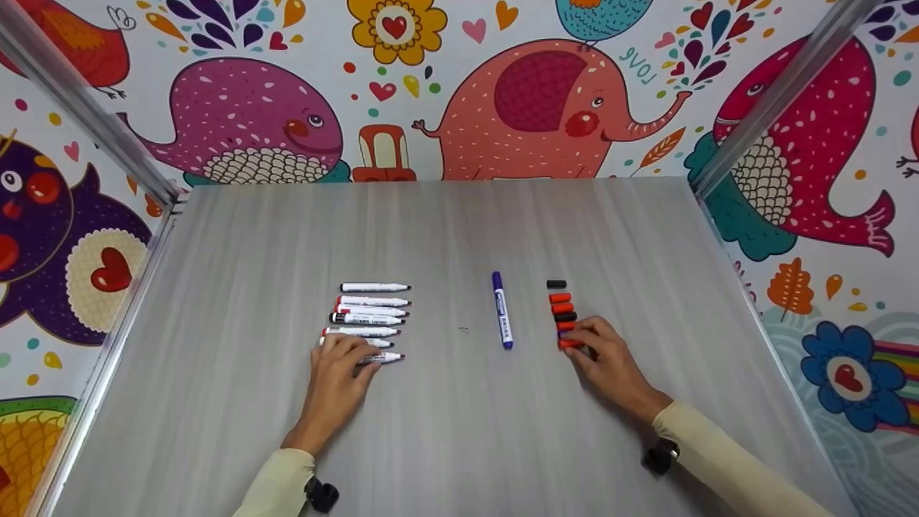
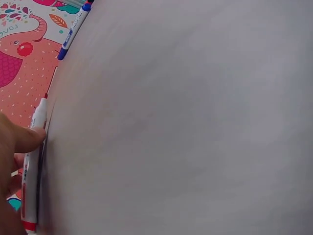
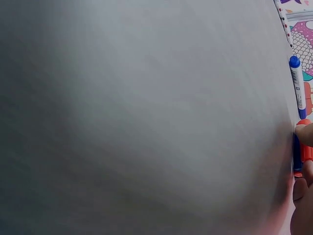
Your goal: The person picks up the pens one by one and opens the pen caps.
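Note:
At the near end of a row of uncapped white markers, my left hand (image 1: pixel 336 373) bends over the closest ones. In the left wrist view its thumb and fingers pinch a white marker with a red end band (image 2: pixel 31 181), whose bare tip points away. My right hand (image 1: pixel 614 362) is at the near end of a column of loose caps, where thumb and finger pinch a red cap (image 3: pixel 306 152). A blue cap (image 3: pixel 296 152) lies right beside it in the right wrist view. Fingers partly cover both caps.
Between the hands lies a capped blue marker (image 1: pixel 502 309). Other uncapped markers, such as the farthest one (image 1: pixel 373 287), lie side by side on the left. A black cap (image 1: pixel 556 284) tops the column of red and black caps. Patterned walls enclose the grey table (image 1: pixel 445 431).

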A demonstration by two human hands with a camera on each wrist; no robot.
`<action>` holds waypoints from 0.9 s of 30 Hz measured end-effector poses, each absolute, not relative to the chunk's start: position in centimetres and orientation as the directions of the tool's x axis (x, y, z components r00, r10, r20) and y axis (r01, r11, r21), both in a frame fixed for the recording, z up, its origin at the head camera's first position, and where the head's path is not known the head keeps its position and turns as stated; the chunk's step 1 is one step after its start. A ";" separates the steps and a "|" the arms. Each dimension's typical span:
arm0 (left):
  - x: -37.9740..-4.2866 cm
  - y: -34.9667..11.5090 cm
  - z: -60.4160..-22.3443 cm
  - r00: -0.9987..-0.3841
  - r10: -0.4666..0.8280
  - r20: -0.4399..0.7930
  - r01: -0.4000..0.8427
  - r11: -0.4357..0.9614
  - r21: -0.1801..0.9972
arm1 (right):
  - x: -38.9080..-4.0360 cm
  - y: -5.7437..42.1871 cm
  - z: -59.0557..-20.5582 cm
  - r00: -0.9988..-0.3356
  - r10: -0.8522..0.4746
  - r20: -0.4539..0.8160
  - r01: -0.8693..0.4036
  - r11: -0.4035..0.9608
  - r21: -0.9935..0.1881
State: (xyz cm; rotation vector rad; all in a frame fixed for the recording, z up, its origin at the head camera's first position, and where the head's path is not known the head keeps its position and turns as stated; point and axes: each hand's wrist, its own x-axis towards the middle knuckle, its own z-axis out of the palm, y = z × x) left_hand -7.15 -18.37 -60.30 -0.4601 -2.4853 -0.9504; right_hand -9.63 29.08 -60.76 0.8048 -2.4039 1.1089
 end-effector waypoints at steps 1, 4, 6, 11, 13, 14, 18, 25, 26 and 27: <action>-7.2 -18.4 -60.3 -0.847 0.151 0.510 0.451 0.710 0.540 | -9.7 29.1 -60.8 -0.764 -0.341 0.547 -0.638 0.525 -0.563; -7.3 -18.4 -60.3 -0.838 0.157 0.522 0.463 0.712 0.528 | -9.7 29.1 -60.8 -0.761 -0.339 0.553 -0.641 0.525 -0.560; -7.4 -18.4 -60.3 -0.832 0.158 0.532 0.469 0.714 0.520 | -9.7 29.1 -60.9 -0.765 -0.336 0.549 -0.636 0.528 -0.563; -7.5 -18.4 -60.4 -0.819 0.152 0.553 0.474 0.722 0.504 | -9.6 29.1 -61.0 -0.780 -0.331 0.531 -0.618 0.538 -0.573; -7.5 -18.4 -60.5 -0.817 0.150 0.556 0.473 0.727 0.498 | -9.6 29.1 -61.0 -0.784 -0.328 0.528 -0.614 0.539 -0.577; -7.6 -18.4 -60.6 -0.818 0.150 0.556 0.471 0.730 0.496 | -9.6 29.1 -61.0 -0.785 -0.327 0.526 -0.612 0.538 -0.579; -7.6 -18.4 -60.7 -0.814 0.150 0.561 0.471 0.736 0.486 | -9.6 29.0 -60.9 -0.789 -0.324 0.522 -0.608 0.540 -0.582; -7.6 -18.4 -60.7 -0.821 0.157 0.549 0.464 0.744 0.481 | -9.6 28.9 -60.6 -0.776 -0.327 0.539 -0.623 0.528 -0.577; -7.6 -18.4 -60.6 -0.824 0.156 0.544 0.459 0.746 0.482 | -9.6 28.8 -60.6 -0.776 -0.327 0.539 -0.624 0.522 -0.581; -7.5 -18.4 -60.5 -0.828 0.155 0.540 0.455 0.748 0.483 | -9.7 28.8 -60.6 -0.775 -0.328 0.540 -0.626 0.518 -0.583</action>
